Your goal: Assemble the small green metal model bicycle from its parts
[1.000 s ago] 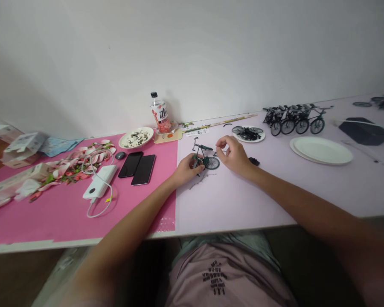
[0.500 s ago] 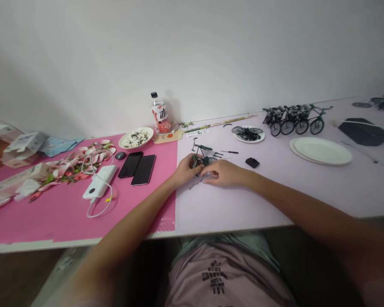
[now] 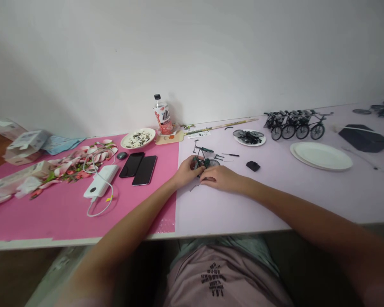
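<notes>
A dark green miniature bicycle [image 3: 206, 150] is propped on the table, handlebar up, with a spoked wheel [image 3: 215, 163] beside its frame. My left hand [image 3: 187, 172] is closed around the frame's near left side. Against the bicycle's lower part, my right hand [image 3: 222, 177] has its fingers bent and pressed together; what they pinch is hidden. A thin grey part [image 3: 193, 187] lies below the hands. Just past the bicycle are a small fork-shaped part [image 3: 219, 157] and a thin dark screwdriver [image 3: 232, 154]. A small black piece [image 3: 252, 166] lies to the right.
Several miniature bicycles [image 3: 302, 131] stand in a row at the back right, near a plate [image 3: 263, 142] of black parts and stacked white plates [image 3: 323, 155]. Leftward are phones [image 3: 144, 169], a power bank [image 3: 100, 181], a bowl [image 3: 124, 145], a bottle [image 3: 163, 117] and pink petals [image 3: 83, 160].
My right fingers have drawn in closer to the bicycle's lower part and curled more. My left hand keeps its hold. The whole view has shifted slightly.
</notes>
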`<act>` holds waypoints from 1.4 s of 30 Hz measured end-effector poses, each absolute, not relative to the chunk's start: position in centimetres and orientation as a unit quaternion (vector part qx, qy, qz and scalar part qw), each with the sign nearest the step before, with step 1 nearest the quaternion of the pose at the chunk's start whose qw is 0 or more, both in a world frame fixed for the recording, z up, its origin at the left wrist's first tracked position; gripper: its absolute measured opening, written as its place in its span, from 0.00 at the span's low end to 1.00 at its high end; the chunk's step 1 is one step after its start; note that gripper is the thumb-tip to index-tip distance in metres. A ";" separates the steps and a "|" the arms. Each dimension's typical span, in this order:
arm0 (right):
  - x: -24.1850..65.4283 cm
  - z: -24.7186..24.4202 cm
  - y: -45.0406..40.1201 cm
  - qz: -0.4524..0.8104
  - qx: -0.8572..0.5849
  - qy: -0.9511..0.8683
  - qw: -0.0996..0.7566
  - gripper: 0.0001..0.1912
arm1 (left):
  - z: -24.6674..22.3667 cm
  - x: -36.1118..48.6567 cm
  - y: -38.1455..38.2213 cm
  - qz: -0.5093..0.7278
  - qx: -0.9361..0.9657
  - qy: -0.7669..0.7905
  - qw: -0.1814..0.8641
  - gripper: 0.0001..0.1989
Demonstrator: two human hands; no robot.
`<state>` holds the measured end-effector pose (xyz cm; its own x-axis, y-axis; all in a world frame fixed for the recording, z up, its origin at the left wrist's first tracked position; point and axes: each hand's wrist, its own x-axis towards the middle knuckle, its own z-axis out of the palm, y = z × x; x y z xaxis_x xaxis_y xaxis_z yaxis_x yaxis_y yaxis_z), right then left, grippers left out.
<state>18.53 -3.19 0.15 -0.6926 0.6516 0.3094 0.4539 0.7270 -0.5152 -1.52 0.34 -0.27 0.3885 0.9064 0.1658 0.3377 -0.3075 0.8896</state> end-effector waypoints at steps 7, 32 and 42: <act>18.0 0.2 -3.5 0.175 -0.329 -0.901 0.222 0.07 | -0.5 -1.6 0.6 0.356 0.734 0.425 0.391 0.19; 18.7 -1.0 -2.2 0.457 -0.374 -0.616 0.520 0.17 | -1.5 -1.2 1.0 0.380 0.722 0.415 0.404 0.20; 18.2 -0.3 -2.4 0.472 -0.391 -0.583 0.533 0.20 | -1.1 -1.0 0.5 0.381 0.708 0.413 0.428 0.20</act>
